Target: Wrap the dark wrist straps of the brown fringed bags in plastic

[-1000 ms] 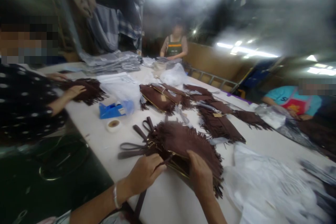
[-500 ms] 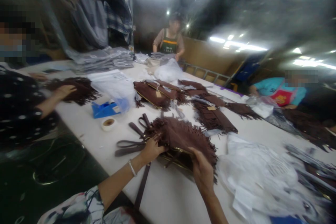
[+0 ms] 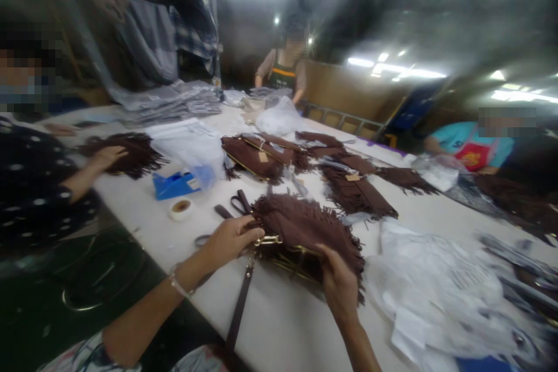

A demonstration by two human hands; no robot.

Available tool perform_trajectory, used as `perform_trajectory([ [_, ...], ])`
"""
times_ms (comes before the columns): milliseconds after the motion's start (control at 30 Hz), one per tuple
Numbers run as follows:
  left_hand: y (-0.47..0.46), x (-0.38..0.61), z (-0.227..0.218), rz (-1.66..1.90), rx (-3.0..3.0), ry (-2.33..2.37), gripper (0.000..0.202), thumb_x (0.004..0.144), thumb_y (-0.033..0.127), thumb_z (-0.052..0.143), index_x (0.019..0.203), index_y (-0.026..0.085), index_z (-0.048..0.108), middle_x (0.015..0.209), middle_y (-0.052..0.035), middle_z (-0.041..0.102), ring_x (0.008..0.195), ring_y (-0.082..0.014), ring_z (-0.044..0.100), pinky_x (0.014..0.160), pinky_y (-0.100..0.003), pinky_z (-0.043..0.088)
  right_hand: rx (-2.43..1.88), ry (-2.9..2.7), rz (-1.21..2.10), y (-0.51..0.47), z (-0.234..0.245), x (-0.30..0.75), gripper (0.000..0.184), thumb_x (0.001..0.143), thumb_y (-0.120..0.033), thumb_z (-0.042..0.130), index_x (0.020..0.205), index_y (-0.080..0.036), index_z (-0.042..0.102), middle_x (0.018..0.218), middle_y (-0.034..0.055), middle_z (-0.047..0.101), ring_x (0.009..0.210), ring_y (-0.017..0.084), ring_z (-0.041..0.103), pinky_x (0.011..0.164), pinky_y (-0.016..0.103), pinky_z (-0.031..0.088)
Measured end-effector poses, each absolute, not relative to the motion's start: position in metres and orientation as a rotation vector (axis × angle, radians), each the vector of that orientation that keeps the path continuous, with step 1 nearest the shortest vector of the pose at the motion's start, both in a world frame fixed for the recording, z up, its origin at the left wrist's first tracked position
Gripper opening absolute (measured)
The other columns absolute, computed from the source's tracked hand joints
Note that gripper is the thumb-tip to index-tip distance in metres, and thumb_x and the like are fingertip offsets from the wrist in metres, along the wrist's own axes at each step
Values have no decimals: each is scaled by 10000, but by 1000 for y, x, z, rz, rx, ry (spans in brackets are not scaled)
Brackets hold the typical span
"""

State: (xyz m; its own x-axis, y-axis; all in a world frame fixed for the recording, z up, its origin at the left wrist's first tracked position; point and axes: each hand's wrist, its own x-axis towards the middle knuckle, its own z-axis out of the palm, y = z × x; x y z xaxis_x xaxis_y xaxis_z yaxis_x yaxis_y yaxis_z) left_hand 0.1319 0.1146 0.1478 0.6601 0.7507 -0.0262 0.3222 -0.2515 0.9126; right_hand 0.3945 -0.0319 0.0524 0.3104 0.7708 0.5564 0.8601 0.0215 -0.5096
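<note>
A brown fringed bag (image 3: 300, 224) lies in front of me on the table, its gold zip edge facing me. My right hand (image 3: 339, 282) is closed around the bag's near right edge, thumb on top. At the bag's left end my left hand (image 3: 231, 238) pinches a brown wrist strap, partly hidden by the fingers. A gold metal clasp (image 3: 268, 240) sticks out past that thumb. Beneath the left hand a dark strap (image 3: 239, 308) with a metal fitting hangs over the table edge. More looped straps (image 3: 239, 202) lie just behind the left hand.
A blue tape dispenser (image 3: 174, 184) and a tape roll (image 3: 179, 209) sit to the left. Several fringed bags (image 3: 255, 157) lie beyond. Clear plastic bags (image 3: 431, 279) are heaped at right. Co-workers stand around the table; one person's hand (image 3: 108, 157) rests on a brown fringed piece.
My left hand has drawn back left from the bag's zip edge, and the gold clasp now shows at its thumb. My right hand keeps its hold on the bag.
</note>
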Motion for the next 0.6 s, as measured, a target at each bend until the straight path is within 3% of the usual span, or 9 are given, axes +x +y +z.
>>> perform_trajectory([
  [133, 122, 102, 126, 418, 2300, 1215, 250, 921, 431, 464, 911, 233, 616, 707, 10, 655, 660, -179, 604, 585, -250, 344, -1763, -1696, -334, -29, 27, 371, 451, 870, -45, 386, 1215, -203, 630, 1221, 69, 656, 1139, 202, 591, 1005, 360, 438],
  [267, 121, 93, 81, 367, 2358, 1310, 218, 925, 341, 434, 971, 214, 605, 883, -40, 699, 832, -216, 647, 712, -287, 423, -1826, -1701, -436, -22, 11, 357, 491, 836, 4, 419, 1243, -185, 620, 1265, 90, 632, 1197, 228, 542, 1039, 405, 398],
  [400, 99, 112, 61, 693, 2381, 1256, 350, 938, 435, 391, 1138, 199, 556, 1119, -84, 663, 991, -235, 634, 845, -331, 462, -1908, -1649, -394, -18, 14, 344, 418, 882, -42, 476, 1247, -190, 614, 1271, 95, 627, 1206, 217, 527, 1042, 406, 392],
  [600, 87, 145, 32, 711, 2629, 1205, 451, 864, 620, 423, 1078, 233, 513, 1057, -81, 648, 948, -292, 642, 836, -404, 504, -2007, -1767, -401, -30, 18, 347, 374, 960, -192, 471, 1327, -224, 534, 1387, 58, 540, 1291, 205, 442, 1096, 386, 326],
])
